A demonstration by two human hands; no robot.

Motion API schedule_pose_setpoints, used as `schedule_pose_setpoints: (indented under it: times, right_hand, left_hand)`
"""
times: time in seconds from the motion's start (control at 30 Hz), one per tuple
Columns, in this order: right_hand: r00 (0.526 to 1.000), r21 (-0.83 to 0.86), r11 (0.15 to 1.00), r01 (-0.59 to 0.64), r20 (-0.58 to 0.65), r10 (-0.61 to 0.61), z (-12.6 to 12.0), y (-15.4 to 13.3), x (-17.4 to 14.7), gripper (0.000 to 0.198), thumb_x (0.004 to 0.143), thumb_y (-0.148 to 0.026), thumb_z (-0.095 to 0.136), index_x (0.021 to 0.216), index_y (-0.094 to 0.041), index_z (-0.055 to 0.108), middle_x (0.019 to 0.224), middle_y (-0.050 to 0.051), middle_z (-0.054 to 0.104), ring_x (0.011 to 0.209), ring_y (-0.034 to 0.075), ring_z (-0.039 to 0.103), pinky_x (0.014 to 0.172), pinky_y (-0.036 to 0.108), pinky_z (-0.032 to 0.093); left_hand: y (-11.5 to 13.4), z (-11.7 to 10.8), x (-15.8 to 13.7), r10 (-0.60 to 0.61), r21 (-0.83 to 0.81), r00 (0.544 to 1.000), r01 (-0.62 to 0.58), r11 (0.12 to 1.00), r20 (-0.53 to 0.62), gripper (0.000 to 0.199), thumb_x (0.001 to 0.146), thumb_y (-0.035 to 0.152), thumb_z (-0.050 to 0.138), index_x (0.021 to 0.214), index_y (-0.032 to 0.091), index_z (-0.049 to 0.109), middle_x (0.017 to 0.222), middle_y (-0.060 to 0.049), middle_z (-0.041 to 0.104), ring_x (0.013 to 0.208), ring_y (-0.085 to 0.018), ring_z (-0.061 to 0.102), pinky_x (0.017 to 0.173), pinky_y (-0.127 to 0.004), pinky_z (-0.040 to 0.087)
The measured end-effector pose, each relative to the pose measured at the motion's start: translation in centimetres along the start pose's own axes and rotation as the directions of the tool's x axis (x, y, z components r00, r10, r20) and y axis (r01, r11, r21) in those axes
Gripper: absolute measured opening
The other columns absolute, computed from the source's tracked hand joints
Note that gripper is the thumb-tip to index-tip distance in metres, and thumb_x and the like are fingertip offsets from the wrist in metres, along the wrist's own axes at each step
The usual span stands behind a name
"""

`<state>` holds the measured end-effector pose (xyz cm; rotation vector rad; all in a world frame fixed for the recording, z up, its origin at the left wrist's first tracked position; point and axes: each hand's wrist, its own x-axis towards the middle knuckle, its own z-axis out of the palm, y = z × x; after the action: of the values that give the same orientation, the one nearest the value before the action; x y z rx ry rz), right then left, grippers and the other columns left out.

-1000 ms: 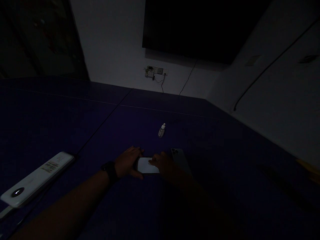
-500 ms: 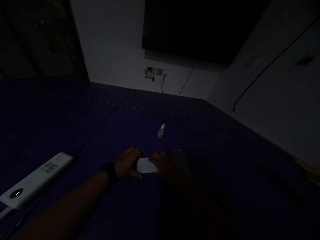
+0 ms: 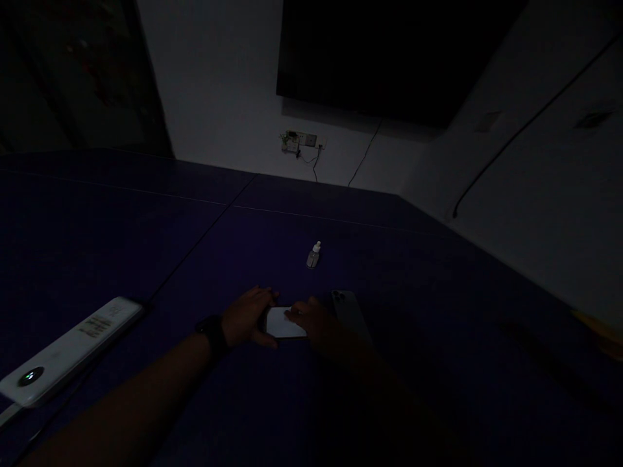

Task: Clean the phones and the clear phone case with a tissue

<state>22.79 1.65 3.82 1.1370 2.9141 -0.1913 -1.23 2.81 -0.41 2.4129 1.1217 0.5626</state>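
Observation:
A phone with a bright white screen (image 3: 277,323) lies flat on the dark blue surface. My left hand (image 3: 246,319), with a dark watch on its wrist, grips the phone's left end, fingers along the far edge and thumb at the near one. Over the right part of the screen my right hand (image 3: 314,321) is closed, its fingertips pressed together on the glass. Whatever those fingers hold, if anything, is too dark to make out. A second phone (image 3: 351,312), back up with its camera lenses showing, lies just right of my right hand.
A small clear bottle with a white cap (image 3: 313,257) stands beyond the phone. At left lies a long white device (image 3: 73,350) with a lit round display and a cord. Wall sockets (image 3: 304,139) sit under a large dark screen (image 3: 389,58). Something yellow (image 3: 596,327) is at right.
My right hand's fingertips have slid slightly left over the phone's screen. My left hand has stayed in place.

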Motion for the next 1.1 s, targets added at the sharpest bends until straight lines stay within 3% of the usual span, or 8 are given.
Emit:
schedule_pose_setpoints:
  times: [0.1,0.3,0.47,0.67,0.87,1.1]
  right_hand:
    - [0.997,0.014,0.998,0.056,0.046,-0.057,-0.1,0.6,-0.2,0.041,0.092,-0.003,0.048,0.122,-0.022,0.068,0.117,0.009,0.066,0.100,0.022,0.055,0.090,0.035,0.042]
    - [0.999,-0.048,0.998,-0.035,0.015,0.036,0.5,2.1,-0.6,0.042,0.091,-0.002,0.045,0.121,-0.021,0.067,0.120,0.012,0.065,0.099,0.023,0.056,0.088,0.037,0.043]
    - [0.999,-0.058,0.997,0.044,0.026,-0.043,0.4,1.8,-1.1,0.045,0.091,-0.002,0.044,0.124,-0.024,0.067,0.119,0.008,0.065,0.104,0.022,0.057,0.093,0.036,0.042]
    - [0.998,-0.112,0.992,-0.055,0.030,0.058,-0.5,2.4,-1.4,0.046,0.087,0.001,0.047,0.123,-0.020,0.067,0.121,0.012,0.065,0.103,0.025,0.058,0.090,0.037,0.043]
    - [0.998,-0.109,0.994,0.026,0.059,-0.020,0.3,2.9,-1.2,0.045,0.089,-0.002,0.050,0.121,-0.027,0.068,0.120,0.006,0.067,0.101,0.022,0.057,0.090,0.034,0.042]
    - [0.998,-0.178,0.982,-0.062,0.009,0.064,0.3,3.4,-1.5,0.041,0.089,-0.001,0.046,0.119,-0.017,0.068,0.119,0.014,0.066,0.100,0.024,0.058,0.089,0.038,0.043]
  left_hand:
    - [0.0,-0.1,0.1,-0.007,-0.002,1.000,0.007,1.000,0.011,0.075,0.059,0.067,0.084,0.111,0.022,0.055,0.141,-0.017,0.056,0.139,-0.038,0.043,0.118,-0.058,0.021]
    - [0.0,-0.1,0.0,-0.007,0.001,1.000,0.007,1.000,0.009,0.073,0.059,0.065,0.085,0.110,0.023,0.055,0.142,-0.015,0.056,0.139,-0.037,0.043,0.120,-0.056,0.018]
    - [-0.1,-0.1,0.0,0.008,-0.008,1.000,-0.008,1.000,-0.002,0.072,0.059,0.067,0.084,0.109,0.023,0.055,0.141,-0.015,0.057,0.139,-0.038,0.044,0.118,-0.058,0.021]
    - [-0.1,0.0,-0.1,0.014,0.007,1.000,-0.014,1.000,-0.013,0.071,0.060,0.065,0.085,0.109,0.024,0.054,0.141,-0.014,0.058,0.139,-0.037,0.044,0.118,-0.059,0.021]
    - [-0.1,0.0,-0.1,0.014,0.009,1.000,-0.014,1.000,-0.009,0.073,0.059,0.066,0.085,0.109,0.023,0.054,0.141,-0.016,0.058,0.139,-0.038,0.044,0.117,-0.059,0.022]
    - [-0.2,0.0,-0.1,0.015,-0.003,1.000,-0.015,1.000,-0.011,0.073,0.058,0.066,0.085,0.110,0.024,0.054,0.141,-0.015,0.057,0.138,-0.037,0.045,0.118,-0.060,0.021]
